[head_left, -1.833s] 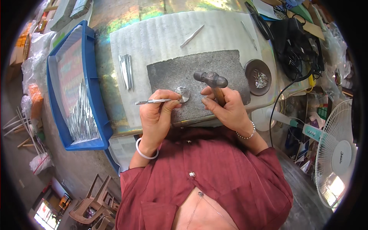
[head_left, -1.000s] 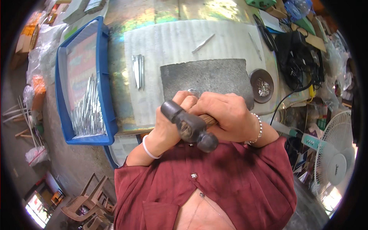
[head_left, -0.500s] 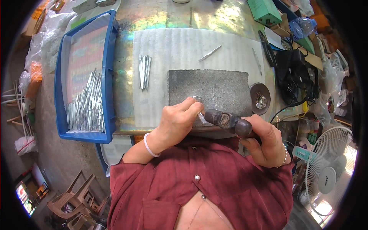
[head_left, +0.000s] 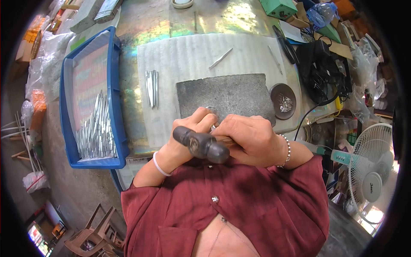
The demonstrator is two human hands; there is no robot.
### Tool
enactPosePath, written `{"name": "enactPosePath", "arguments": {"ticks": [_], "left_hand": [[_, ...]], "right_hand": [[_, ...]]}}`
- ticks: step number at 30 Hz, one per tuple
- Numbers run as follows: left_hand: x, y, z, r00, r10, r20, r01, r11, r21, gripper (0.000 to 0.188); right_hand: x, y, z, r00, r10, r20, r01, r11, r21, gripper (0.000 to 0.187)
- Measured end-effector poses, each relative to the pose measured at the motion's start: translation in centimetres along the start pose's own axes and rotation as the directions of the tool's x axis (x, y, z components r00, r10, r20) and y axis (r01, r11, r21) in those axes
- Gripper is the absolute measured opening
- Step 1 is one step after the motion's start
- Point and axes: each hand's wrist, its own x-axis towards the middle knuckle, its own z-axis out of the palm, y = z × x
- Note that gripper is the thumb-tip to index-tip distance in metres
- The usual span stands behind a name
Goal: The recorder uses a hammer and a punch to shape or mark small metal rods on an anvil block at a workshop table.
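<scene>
My right hand [head_left: 252, 138] is wrapped round the wooden handle of a hammer [head_left: 200, 144], whose dark head sticks out to the left over my left wrist. My left hand [head_left: 190, 132] is closed on a small silvery metal piece [head_left: 213, 127], mostly covered by the fingers. Both hands meet at the near edge of a grey stone slab [head_left: 222, 92], the right fingertips close against the left ones. Whether the right fingers also touch the metal piece, I cannot tell.
Slim silvery strips [head_left: 151, 89] lie left of the slab. Many more fill the near end of a blue tray [head_left: 120, 98]. A thin pointed strip [head_left: 221, 58] lies beyond the slab. A brown bowl [head_left: 276, 96] with small metal bits stands at its right, near a black cable and bag [head_left: 319, 70].
My right hand has moved left to meet my left hand, and the hammer head has swung left with it. The view has shifted slightly.
</scene>
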Motion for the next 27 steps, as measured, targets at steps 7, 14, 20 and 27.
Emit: {"name": "enactPosePath", "arguments": {"ticks": [7,14,20,27], "left_hand": [[-0.6,-1.3,0.4,0.999,0.047,-0.007,-0.047,0.999,0.005,0.020],[-0.1,-0.6,-0.1,0.999,0.018,-0.026,-0.020,0.999,-0.046,0.016],[-0.4,-1.2,-0.2,1.000,0.013,-0.028,-0.013,1.000,-0.028,0.015],[0.1,-0.4,-0.2,1.000,0.007,0.021,-0.006,0.999,-0.046,0.016]], "right_hand": [[-1.9,-2.7,-2.3,0.948,0.319,-0.010,-0.313,0.935,0.164,0.039],[-2.2,-4.3,-4.0,0.977,0.186,0.105,-0.174,0.978,-0.118,0.054],[-3.6,-7.0,-6.3,0.989,0.108,0.106,-0.083,0.972,-0.220,0.050],[-2.7,-5.3,-4.9,0.984,0.082,0.158,-0.013,0.919,-0.395,0.054]]}}
